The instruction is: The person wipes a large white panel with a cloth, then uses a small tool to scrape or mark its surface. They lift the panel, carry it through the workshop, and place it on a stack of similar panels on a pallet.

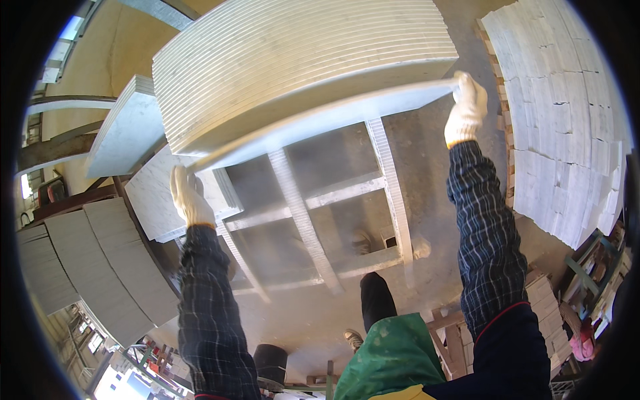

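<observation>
Left hand (pixel 190 197), right hand (pixel 468 103): grasping slab (pixel 327 125) by opposite ends | black bucket (pixel 270 361): contents unclear

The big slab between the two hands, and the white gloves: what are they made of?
The slab looks like stone, perhaps marble, with a smooth finish: its pale grey-white face has a soft sheen, though blur leaves the exact kind open.
The gloves look like soft, matte knitted fabric, maybe cotton: they hug the fingers and end in yellow-edged cuffs.
</observation>
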`<state>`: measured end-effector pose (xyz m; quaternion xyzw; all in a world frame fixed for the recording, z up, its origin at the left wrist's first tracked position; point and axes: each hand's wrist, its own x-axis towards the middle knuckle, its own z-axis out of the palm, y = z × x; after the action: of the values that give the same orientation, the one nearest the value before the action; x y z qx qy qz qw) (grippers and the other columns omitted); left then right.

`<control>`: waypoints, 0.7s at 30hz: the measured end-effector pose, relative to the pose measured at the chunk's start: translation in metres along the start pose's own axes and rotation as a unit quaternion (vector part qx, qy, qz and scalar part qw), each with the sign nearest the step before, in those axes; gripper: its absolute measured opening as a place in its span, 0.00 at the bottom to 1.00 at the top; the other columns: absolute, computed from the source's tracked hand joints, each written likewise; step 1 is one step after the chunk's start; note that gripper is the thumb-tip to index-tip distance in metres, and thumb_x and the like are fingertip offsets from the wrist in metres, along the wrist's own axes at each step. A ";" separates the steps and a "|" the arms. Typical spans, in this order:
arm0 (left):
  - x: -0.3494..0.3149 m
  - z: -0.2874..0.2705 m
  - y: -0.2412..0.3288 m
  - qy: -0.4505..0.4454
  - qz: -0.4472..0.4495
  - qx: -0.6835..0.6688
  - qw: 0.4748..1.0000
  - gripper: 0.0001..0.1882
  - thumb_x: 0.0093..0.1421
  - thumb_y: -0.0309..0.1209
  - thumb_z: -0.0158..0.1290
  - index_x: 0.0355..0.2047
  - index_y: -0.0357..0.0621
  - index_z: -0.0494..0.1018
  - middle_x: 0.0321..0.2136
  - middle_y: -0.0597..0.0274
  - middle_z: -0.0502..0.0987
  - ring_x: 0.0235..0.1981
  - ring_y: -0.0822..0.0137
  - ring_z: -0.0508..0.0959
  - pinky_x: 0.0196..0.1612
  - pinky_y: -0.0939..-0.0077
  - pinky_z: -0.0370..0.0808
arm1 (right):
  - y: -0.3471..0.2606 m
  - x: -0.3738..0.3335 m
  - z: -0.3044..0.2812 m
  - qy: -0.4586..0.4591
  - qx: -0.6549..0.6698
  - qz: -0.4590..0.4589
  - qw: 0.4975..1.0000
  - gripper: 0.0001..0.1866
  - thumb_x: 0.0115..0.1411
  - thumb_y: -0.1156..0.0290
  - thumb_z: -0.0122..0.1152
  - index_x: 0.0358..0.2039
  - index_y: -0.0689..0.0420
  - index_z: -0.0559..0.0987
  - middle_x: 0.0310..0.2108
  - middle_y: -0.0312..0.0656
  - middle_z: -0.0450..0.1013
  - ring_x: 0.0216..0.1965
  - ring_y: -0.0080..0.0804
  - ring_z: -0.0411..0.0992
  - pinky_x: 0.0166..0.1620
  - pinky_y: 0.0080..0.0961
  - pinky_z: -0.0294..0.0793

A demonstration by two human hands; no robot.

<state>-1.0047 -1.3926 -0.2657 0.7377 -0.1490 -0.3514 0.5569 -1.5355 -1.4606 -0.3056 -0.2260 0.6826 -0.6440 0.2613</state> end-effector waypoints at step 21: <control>-0.192 -0.200 -0.125 0.118 -0.066 0.066 0.989 0.27 0.74 0.52 0.36 0.45 0.39 0.73 0.38 0.55 0.77 0.42 0.60 0.76 0.55 0.54 0.72 | 0.023 -0.097 -0.264 -0.033 0.275 0.186 0.943 0.22 0.75 0.49 0.41 0.33 0.50 0.74 0.25 0.31 0.66 0.31 0.27 0.66 0.60 0.47 0.70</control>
<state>-1.0252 -1.0901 -0.2870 0.8170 -0.0562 -0.2876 0.4966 -1.6317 -1.1958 -0.3135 -0.0352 0.5000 -0.7385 0.4510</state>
